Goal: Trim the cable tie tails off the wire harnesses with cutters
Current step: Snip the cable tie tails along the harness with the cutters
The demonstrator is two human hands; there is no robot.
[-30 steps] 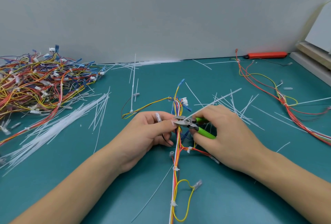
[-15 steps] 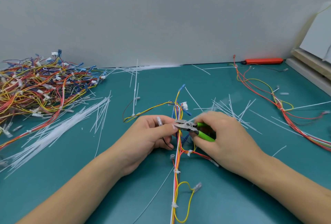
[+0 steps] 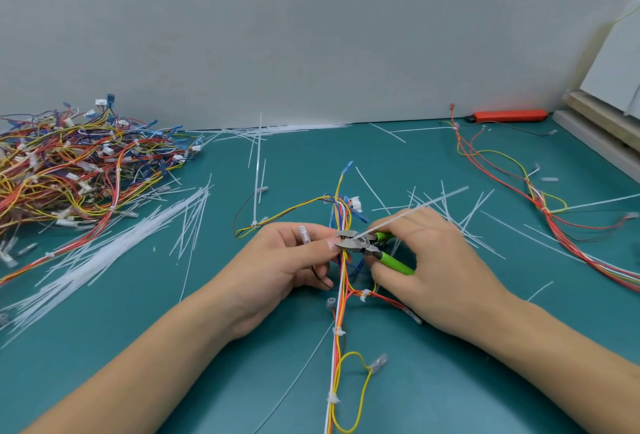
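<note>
A wire harness (image 3: 337, 333) of red, yellow and white wires runs from the bottom edge up the middle of the teal table. My left hand (image 3: 280, 267) pinches the harness where several wires branch. My right hand (image 3: 429, 270) grips green-handled cutters (image 3: 367, 246), whose metal jaws sit at the harness beside my left thumb. A long white cable tie tail (image 3: 415, 210) slants up and right from the jaws over my right hand. Trimmed white ties (image 3: 334, 398) ring the harness lower down.
A big tangle of harnesses (image 3: 69, 170) fills the left side. Cut white tie tails (image 3: 114, 243) lie scattered beside it and right of my hands. Another harness (image 3: 540, 205) trails along the right. An orange tool (image 3: 507, 115) lies by the back wall.
The view shifted slightly. The cutter jaws stay at the harness, and the long tie tail now stands out clearly over my right hand after blurring half a second ago.
</note>
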